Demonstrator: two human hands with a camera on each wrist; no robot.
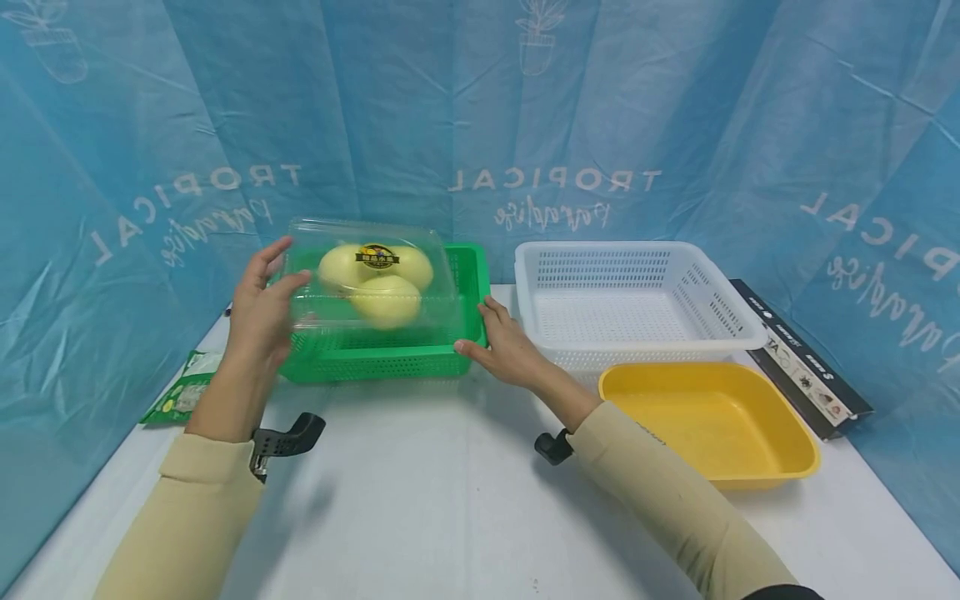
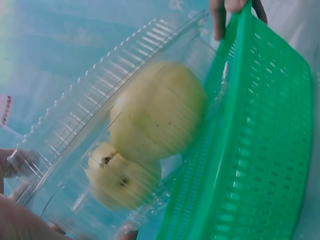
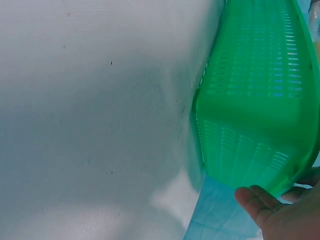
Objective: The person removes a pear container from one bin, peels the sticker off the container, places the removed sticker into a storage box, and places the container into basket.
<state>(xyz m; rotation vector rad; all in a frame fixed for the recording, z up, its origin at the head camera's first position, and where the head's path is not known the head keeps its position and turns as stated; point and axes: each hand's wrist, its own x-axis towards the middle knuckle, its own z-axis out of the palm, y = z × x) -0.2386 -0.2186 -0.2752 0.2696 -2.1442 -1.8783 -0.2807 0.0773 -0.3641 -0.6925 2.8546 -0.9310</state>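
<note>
In the head view my left hand (image 1: 262, 304) grips the left end of a clear plastic clamshell box (image 1: 435, 308). Several pale yellow fruits (image 1: 386, 302) sit inside it under a dark round label (image 1: 377, 256). The box is held tilted over the green basket (image 1: 382, 364), covering much of its opening. My right hand (image 1: 510, 342) pinches the basket's right rim, thumb at the front and fingers over the side. The left wrist view shows the box's ridged edge (image 2: 107, 75) and two of the fruits (image 2: 157, 110) close to the basket rim.
Right of the green basket stands a white basket (image 1: 637, 342), with a yellow tray (image 1: 697, 433) in front. A long black box (image 1: 806, 358) lies at the far right. To the left is a green packet (image 1: 183, 392). Blue curtain (image 1: 480, 108) hangs behind the white table (image 1: 420, 500).
</note>
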